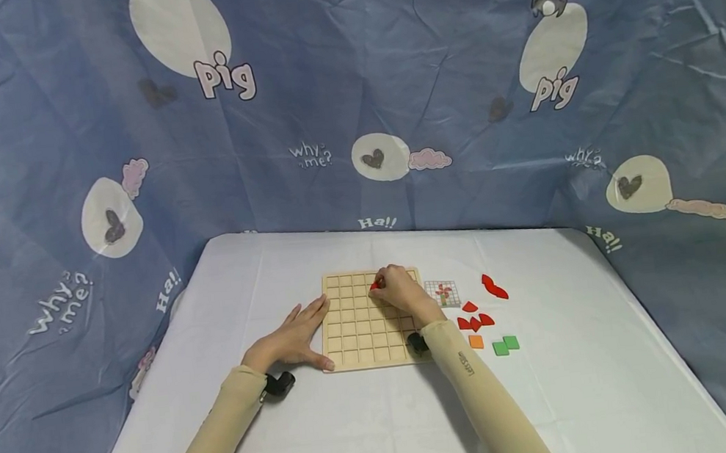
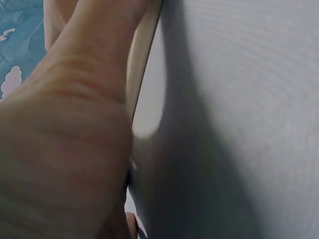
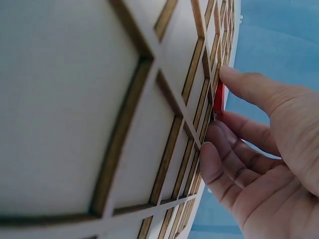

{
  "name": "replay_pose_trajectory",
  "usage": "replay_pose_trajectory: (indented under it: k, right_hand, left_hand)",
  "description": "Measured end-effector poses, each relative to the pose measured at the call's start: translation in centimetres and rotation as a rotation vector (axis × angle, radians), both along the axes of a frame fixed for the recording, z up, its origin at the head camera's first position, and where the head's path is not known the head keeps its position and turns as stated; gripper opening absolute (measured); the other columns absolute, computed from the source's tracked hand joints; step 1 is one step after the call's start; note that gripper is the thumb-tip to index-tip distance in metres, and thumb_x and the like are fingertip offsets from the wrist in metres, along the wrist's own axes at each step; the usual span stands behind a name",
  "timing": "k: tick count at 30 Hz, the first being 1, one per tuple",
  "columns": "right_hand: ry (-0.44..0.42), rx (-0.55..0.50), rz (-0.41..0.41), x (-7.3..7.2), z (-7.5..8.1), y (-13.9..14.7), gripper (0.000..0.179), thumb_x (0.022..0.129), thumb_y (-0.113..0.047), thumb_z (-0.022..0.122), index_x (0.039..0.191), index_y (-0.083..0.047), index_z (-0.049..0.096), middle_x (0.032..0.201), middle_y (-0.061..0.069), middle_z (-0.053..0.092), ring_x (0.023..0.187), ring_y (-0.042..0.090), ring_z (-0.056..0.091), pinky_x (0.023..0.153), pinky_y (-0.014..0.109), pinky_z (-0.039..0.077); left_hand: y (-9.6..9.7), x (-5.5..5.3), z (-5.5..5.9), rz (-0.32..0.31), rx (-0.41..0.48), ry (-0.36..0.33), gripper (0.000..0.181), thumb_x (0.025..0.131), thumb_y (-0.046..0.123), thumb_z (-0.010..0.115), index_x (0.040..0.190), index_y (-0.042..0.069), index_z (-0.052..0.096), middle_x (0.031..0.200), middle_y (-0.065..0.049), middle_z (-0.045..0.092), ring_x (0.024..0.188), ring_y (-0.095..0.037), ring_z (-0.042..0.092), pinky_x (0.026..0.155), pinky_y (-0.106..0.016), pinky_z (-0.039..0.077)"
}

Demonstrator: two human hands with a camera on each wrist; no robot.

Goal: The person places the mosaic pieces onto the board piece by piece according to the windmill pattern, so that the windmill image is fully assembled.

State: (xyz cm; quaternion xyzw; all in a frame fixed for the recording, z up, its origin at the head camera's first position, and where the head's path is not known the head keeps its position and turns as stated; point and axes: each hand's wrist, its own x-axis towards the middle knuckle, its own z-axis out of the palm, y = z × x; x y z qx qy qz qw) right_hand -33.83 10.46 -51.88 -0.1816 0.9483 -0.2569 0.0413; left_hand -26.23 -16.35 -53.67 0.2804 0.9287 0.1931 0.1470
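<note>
A square wooden grid board (image 1: 360, 323) lies on the white table. My left hand (image 1: 291, 337) rests along the board's left edge, its fingers spread, a fingertip and the thumb at the rim. In the left wrist view that hand (image 2: 65, 129) covers much of the board's pale side edge (image 2: 142, 55). Over the upper right part of the grid, my right hand (image 1: 399, 289) pinches a small red piece (image 1: 374, 285). The right wrist view shows the red piece (image 3: 219, 97) between thumb and fingers, close over the grid's raised ribs, the other fingertips near the board.
Right of the board lies a pattern card (image 1: 443, 292) with a red pinwheel picture. Beyond it are several red pieces (image 1: 494, 287), an orange square (image 1: 476, 341) and green squares (image 1: 500, 348). A blue printed cloth (image 1: 323, 98) hangs behind the table (image 1: 332, 436).
</note>
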Motion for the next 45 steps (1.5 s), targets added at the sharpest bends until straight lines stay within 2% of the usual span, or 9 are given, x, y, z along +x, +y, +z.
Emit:
replay_pose_trajectory:
  k: [8, 20, 35, 45]
  right_hand:
    - [0.030, -0.002, 0.016, -0.09, -0.29, 0.08, 0.024, 0.090, -0.023, 0.070, 0.103, -0.004, 0.071, 0.100, 0.009, 0.064, 0.089, 0.018, 0.062, 0.076, 0.028, 0.056]
    - [0.063, 0.031, 0.111, 0.13, 0.06, 0.04, 0.022, 0.093, -0.015, 0.064, 0.113, -0.008, 0.070, 0.107, 0.007, 0.061, 0.095, 0.018, 0.062, 0.082, 0.030, 0.056]
    - [0.080, 0.024, 0.138, 0.08, -0.02, -0.06, 0.018, 0.092, -0.009, 0.065, 0.108, -0.008, 0.073, 0.106, 0.009, 0.065, 0.096, 0.019, 0.063, 0.085, 0.031, 0.055]
    - [0.083, 0.062, 0.136, 0.15, 0.33, -0.05, 0.021, 0.091, -0.005, 0.064, 0.110, -0.009, 0.073, 0.108, 0.007, 0.063, 0.101, 0.021, 0.063, 0.089, 0.032, 0.055]
  left_hand:
    - [0.04, 0.01, -0.11, 0.000, -0.015, -0.001, 0.133, 0.062, 0.069, 0.075, 0.155, 0.003, 0.006, 0.163, -0.014, 0.000, 0.151, -0.030, 0.004, 0.123, -0.051, -0.001]
    - [-0.02, -0.02, 0.12, -0.010, -0.013, 0.002, 0.133, 0.063, 0.069, 0.075, 0.154, 0.001, 0.006, 0.163, -0.015, 0.000, 0.151, -0.031, 0.004, 0.122, -0.053, -0.001]
    - [0.07, -0.04, -0.14, -0.008, -0.009, 0.011, 0.134, 0.062, 0.070, 0.075, 0.155, 0.002, 0.006, 0.163, -0.015, 0.001, 0.151, -0.031, 0.005, 0.122, -0.053, 0.000]
    - [0.05, -0.04, 0.22, -0.005, -0.018, 0.004, 0.133, 0.063, 0.068, 0.076, 0.154, 0.001, 0.006, 0.163, -0.015, 0.000, 0.151, -0.031, 0.004, 0.122, -0.053, 0.000]
